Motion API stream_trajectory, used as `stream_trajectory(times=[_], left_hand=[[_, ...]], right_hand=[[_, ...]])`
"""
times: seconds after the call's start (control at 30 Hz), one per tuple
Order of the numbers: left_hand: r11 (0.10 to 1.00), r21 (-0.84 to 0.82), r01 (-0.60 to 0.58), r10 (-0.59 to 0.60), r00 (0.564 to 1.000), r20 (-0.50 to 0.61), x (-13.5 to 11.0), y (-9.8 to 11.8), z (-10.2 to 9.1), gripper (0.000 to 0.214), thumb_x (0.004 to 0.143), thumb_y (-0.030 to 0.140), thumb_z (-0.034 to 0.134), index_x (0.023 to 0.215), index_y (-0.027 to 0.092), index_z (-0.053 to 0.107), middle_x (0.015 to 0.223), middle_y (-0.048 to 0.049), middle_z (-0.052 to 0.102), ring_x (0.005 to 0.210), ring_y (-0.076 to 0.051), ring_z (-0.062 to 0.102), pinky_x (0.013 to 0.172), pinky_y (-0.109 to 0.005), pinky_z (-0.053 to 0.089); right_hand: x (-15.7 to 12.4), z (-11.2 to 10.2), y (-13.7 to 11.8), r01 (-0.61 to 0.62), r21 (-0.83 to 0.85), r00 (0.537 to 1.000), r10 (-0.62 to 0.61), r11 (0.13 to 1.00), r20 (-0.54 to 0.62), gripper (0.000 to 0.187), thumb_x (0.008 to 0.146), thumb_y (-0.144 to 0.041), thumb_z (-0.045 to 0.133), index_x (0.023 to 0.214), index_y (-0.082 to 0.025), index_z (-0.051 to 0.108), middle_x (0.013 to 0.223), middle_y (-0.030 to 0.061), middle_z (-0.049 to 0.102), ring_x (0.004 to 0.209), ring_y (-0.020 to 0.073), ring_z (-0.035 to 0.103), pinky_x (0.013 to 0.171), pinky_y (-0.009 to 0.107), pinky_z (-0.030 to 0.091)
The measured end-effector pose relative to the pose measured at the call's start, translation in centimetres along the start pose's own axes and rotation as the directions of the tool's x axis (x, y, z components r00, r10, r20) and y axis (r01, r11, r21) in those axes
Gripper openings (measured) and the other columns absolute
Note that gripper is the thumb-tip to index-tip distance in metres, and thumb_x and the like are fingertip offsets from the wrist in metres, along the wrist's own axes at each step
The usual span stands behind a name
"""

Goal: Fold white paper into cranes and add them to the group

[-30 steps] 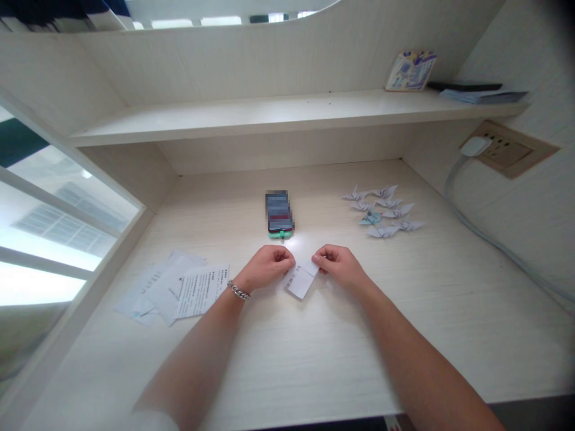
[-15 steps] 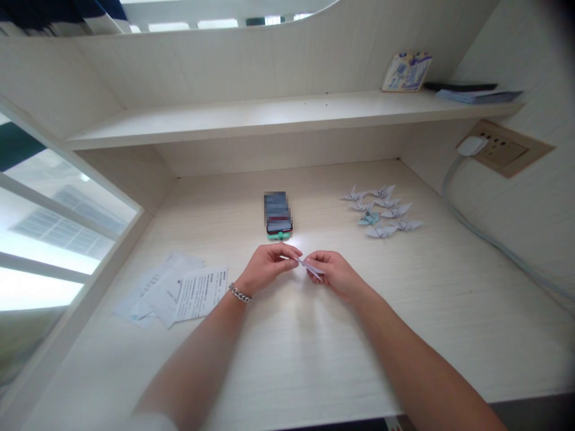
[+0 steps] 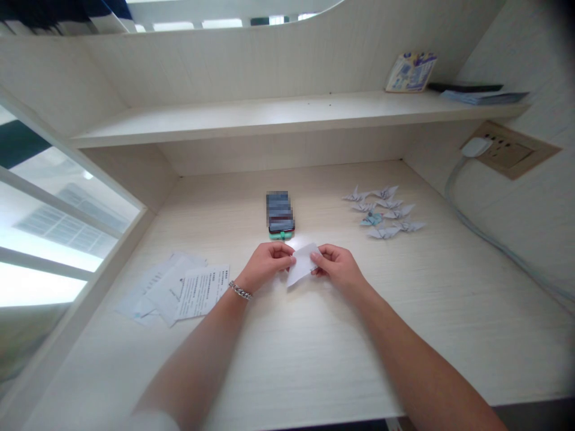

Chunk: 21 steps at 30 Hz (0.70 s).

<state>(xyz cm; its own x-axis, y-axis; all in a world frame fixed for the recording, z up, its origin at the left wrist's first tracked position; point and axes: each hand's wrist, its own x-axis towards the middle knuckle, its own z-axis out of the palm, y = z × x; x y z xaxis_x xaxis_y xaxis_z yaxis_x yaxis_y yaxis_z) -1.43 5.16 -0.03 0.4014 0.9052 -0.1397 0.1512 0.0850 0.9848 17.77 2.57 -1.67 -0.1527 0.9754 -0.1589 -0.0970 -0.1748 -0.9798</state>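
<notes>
A small white paper (image 3: 300,267) is held above the desk (image 3: 287,365), in front of the phone (image 3: 280,212). Its long axis is set obliquely, from the near left to the far right; a narrow corner is directed toward the near edge of the desk and slightly left. The left margin is pinched narrowly between thumb and fingers of the left hand (image 3: 268,261); the right margin is gripped likewise by the right hand (image 3: 339,266). Folded paper cranes (image 3: 387,212) are grouped at the far right, printed sheets (image 3: 202,293) overlapped at the left.
</notes>
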Motion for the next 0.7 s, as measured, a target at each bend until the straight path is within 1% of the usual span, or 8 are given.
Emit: stream_trajectory(times=[0.13,0.27,0.33,0.47,0.57,0.63,0.7], left_hand=[[0.999,0.03,-0.016,0.017,1.0,-0.009,0.0,0.0,0.01,0.021,0.07,0.028,0.061,0.081,0.01,0.064,0.071,-0.0042,0.061,0.057,-0.009,0.052,0.054,-0.022,0.042],[1.0,0.014,-0.015,0.015,1.0,-0.005,-0.05,0.01,0.14,0.021,0.069,0.026,0.061,0.083,0.011,0.064,0.071,-0.0038,0.061,0.058,-0.01,0.052,0.054,-0.023,0.042],[1.0,0.008,-0.01,0.01,1.0,-0.01,-0.07,0.05,0.2,0.02,0.068,0.025,0.062,0.082,0.011,0.064,0.07,-0.0033,0.061,0.058,-0.01,0.053,0.055,-0.023,0.042],[1.0,-0.022,-0.02,0.02,1.0,-0.01,-0.12,0.24,0.16,0.016,0.066,0.021,0.061,0.079,0.012,0.065,0.067,-0.0019,0.059,0.058,-0.009,0.051,0.054,-0.022,0.041],[0.999,-0.019,-0.043,0.042,0.999,-0.03,-0.16,0.38,0.08,0.013,0.066,0.02,0.06,0.076,0.013,0.066,0.066,-0.0018,0.06,0.059,-0.01,0.052,0.054,-0.022,0.042],[0.998,0.02,-0.063,0.064,0.997,-0.05,-0.2,0.45,0.08,0.013,0.066,0.019,0.06,0.074,0.013,0.066,0.067,-0.0023,0.061,0.059,-0.01,0.052,0.055,-0.022,0.042],[0.993,0.082,-0.089,0.095,0.993,-0.066,-0.27,0.52,0.17,0.013,0.067,0.02,0.059,0.075,0.013,0.067,0.069,-0.0032,0.063,0.06,-0.011,0.054,0.057,-0.022,0.043]], right_hand=[[-0.12,0.08,0.19,-0.011,-0.086,1.0,0.013,0.996,0.023,0.034,0.067,-0.047,0.064,0.078,-0.015,0.06,0.059,0.0014,0.063,0.05,0.0123,0.058,0.049,0.024,0.047],[-0.25,0.05,-0.2,-0.002,-0.131,0.999,0.008,0.991,0.043,0.033,0.067,-0.045,0.064,0.079,-0.014,0.062,0.055,0.0008,0.062,0.048,0.0126,0.058,0.048,0.024,0.046],[-0.31,0.1,-0.3,0.01,-0.121,0.999,-0.004,0.993,0.048,0.032,0.067,-0.043,0.065,0.081,-0.015,0.063,0.058,0.0014,0.063,0.049,0.0129,0.058,0.049,0.024,0.047],[-0.38,0.32,-0.11,0.032,-0.063,0.998,-0.028,0.997,0.059,0.032,0.066,-0.037,0.066,0.091,-0.016,0.067,0.069,0.0031,0.066,0.054,0.0135,0.06,0.052,0.027,0.049],[-0.49,0.33,-0.09,0.029,-0.056,0.998,-0.026,0.998,0.056,0.03,0.064,-0.032,0.068,0.09,-0.017,0.07,0.068,0.0035,0.067,0.057,0.0143,0.061,0.058,0.029,0.051],[-0.61,0.25,-0.31,0.027,-0.052,0.994,-0.021,0.998,0.104,0.032,0.061,-0.03,0.071,0.089,-0.017,0.07,0.071,0.0043,0.068,0.062,0.0154,0.062,0.062,0.03,0.05],[-0.73,0.21,-0.6,0.018,-0.027,0.987,-0.014,0.999,0.163,0.033,0.062,-0.033,0.07,0.09,-0.017,0.07,0.079,0.006,0.069,0.07,0.0172,0.062,0.066,0.031,0.05]])
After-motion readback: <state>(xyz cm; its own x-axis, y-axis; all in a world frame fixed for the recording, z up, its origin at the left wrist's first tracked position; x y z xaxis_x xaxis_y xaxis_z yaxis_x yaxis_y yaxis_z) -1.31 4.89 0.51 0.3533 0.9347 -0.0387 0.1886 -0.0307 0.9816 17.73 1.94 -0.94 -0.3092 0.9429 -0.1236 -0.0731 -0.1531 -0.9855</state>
